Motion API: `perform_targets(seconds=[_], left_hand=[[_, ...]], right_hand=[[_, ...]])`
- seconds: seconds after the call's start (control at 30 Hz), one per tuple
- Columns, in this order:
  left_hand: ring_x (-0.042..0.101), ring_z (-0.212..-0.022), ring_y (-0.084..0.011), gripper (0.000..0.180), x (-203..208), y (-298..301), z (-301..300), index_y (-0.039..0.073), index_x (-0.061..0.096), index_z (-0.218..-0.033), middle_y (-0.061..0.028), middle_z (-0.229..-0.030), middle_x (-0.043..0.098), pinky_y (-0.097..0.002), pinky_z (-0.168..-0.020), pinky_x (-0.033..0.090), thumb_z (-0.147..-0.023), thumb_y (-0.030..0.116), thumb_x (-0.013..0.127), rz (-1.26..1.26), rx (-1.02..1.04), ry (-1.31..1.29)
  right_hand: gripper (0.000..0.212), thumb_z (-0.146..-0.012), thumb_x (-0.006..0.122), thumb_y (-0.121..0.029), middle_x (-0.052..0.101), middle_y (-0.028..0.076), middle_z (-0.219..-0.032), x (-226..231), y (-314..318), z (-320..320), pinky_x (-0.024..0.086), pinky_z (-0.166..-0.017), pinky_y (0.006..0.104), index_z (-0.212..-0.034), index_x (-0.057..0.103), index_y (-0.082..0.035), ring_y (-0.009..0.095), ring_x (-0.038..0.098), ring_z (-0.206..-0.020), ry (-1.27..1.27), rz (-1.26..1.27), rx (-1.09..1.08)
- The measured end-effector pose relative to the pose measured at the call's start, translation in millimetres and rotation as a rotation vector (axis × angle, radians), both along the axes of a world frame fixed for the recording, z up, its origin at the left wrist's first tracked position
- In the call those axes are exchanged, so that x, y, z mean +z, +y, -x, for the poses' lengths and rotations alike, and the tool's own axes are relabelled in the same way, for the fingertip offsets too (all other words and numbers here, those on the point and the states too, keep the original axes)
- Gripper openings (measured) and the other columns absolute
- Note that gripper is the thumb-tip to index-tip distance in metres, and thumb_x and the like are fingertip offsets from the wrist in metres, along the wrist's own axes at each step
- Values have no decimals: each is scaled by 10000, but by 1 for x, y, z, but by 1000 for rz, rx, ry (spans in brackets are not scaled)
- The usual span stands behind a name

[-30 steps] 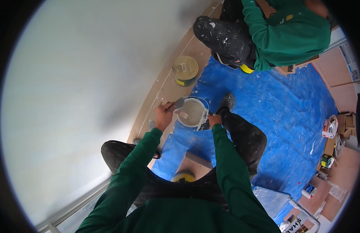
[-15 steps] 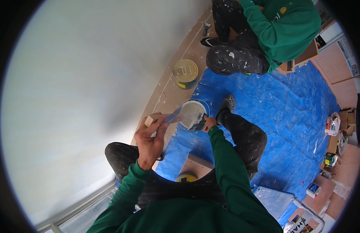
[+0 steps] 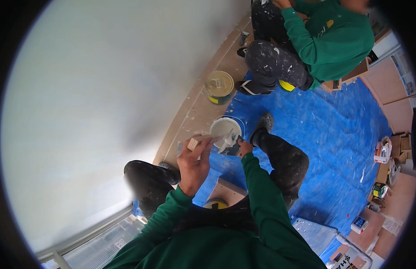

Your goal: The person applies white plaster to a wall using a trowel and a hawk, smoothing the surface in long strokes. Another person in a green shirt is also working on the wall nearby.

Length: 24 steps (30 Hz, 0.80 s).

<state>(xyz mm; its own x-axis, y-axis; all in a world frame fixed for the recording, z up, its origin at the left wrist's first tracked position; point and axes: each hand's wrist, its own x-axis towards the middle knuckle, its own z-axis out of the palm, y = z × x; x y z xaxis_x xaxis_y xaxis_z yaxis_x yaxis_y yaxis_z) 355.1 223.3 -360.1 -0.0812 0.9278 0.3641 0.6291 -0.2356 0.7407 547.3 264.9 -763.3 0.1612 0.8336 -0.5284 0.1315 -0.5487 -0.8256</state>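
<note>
My left hand (image 3: 193, 169) is closed round the light wooden handle (image 3: 195, 143) of a putty knife, its thin pale blade reaching right, blurred. The fingers of my right hand (image 3: 246, 148) grip a dark flat blade (image 3: 234, 151); its handle is hidden. White putty (image 3: 227, 141) clings between the two blades, which meet or nearly meet. Just beyond them a white bucket (image 3: 217, 127) with a wire handle stands on the blue sheet, white paste smeared inside. The tools cover its near rim in part.
A lidded tin (image 3: 219, 85) stands beyond the bucket, near the white wall (image 3: 96, 98). A co-worker in a green sweatshirt (image 3: 338, 49) sits at the far right. Blue sheeting (image 3: 329, 148) covers the floor. Boxes and tins (image 3: 379, 190) line the right edge.
My left hand has moved right, bringing the wooden-handled putty knife closer to the blade in my right hand. The co-worker's leg and arms have shifted. The view has moved slightly.
</note>
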Motion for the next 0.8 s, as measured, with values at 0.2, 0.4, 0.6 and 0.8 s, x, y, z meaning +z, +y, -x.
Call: perform_targets(seconds=[0.2, 0.4, 0.6, 0.8], left_hand=[[668, -851, -285, 189, 9, 0, 6, 19, 714, -1019, -170, -989, 667, -324, -729, 521, -832, 51, 716, 19, 68, -34], [655, -815, -281, 166, -8, 17, 11, 5, 718, -991, -174, -938, 667, -328, -718, 507, -830, 43, 701, 19, 74, -47], [632, -777, -367, 201, -123, 92, 37, 27, 730, -954, -215, -868, 664, -421, -709, 505, -807, 155, 679, 186, -75, -49], [642, -673, -174, 253, -42, 117, 88, 1, 727, -973, -114, -811, 703, -298, -668, 492, -893, 230, 655, 522, 3, -202]], right_hand=[[330, -925, 650, -212, 691, 106, -956, 43, -14, 6, 558, -726, 397, -1149, 591, 24, 255, 686, -841, 851, 244, -331], [339, -937, 627, -169, 664, 99, -1101, 92, -16, 18, 528, -879, 392, -1226, 559, -5, 247, 656, -978, 1165, 341, -191], [350, -957, 584, -193, 650, 107, -1158, 115, -16, 21, 514, -911, 402, -1255, 543, -15, 261, 647, -1018, 1139, 361, -134], [300, -976, 571, -210, 670, 106, -1097, 201, 16, 9, 513, -891, 353, -1202, 599, -14, 221, 650, -1003, 851, -54, -192]])
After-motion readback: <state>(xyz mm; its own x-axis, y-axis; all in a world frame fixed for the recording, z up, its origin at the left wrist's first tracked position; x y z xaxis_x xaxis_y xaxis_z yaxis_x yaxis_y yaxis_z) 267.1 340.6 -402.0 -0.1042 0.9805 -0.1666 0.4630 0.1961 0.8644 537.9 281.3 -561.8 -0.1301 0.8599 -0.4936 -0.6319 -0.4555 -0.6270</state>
